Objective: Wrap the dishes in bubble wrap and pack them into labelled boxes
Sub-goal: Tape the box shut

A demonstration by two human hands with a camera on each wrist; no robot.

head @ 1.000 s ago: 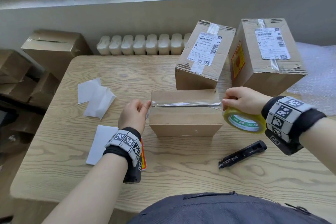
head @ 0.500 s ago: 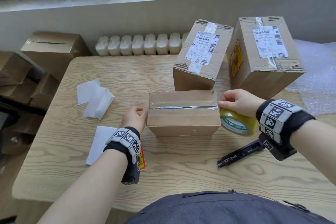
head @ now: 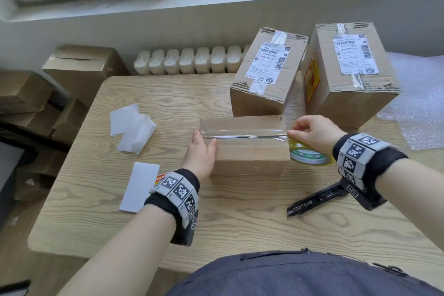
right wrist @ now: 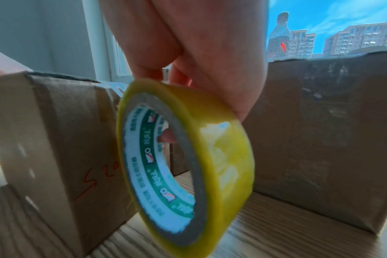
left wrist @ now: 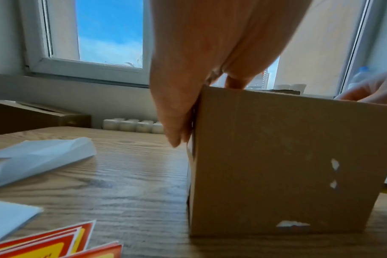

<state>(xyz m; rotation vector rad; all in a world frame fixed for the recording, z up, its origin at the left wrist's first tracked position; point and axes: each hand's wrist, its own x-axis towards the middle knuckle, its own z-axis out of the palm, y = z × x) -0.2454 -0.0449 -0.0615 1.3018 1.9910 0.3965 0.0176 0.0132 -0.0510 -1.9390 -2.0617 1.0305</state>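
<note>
A small brown cardboard box (head: 247,151) stands mid-table with a strip of clear tape (head: 245,136) running along its top seam. My left hand (head: 201,151) presses the box's left end, fingers straight down the side and thumb on top over the tape end. In the left wrist view the fingers (left wrist: 177,113) lie flat against the box (left wrist: 287,165). My right hand (head: 311,131) grips the yellow tape roll (head: 310,156) at the box's right top edge, the tape still joined to it. The right wrist view shows the roll (right wrist: 188,165) hanging from my fingers (right wrist: 210,69).
Two larger taped boxes with shipping labels (head: 264,79) (head: 346,74) stand behind. A black utility knife (head: 317,197) lies under my right wrist. White papers (head: 131,127) (head: 140,186) and red-yellow stickers (left wrist: 44,244) lie left. Bubble wrap (head: 418,108) lies far right.
My right hand brought the roll in against the box's right edge, and the tape now lies on the top. My left hand moved onto the box's left end, thumb over the tape.
</note>
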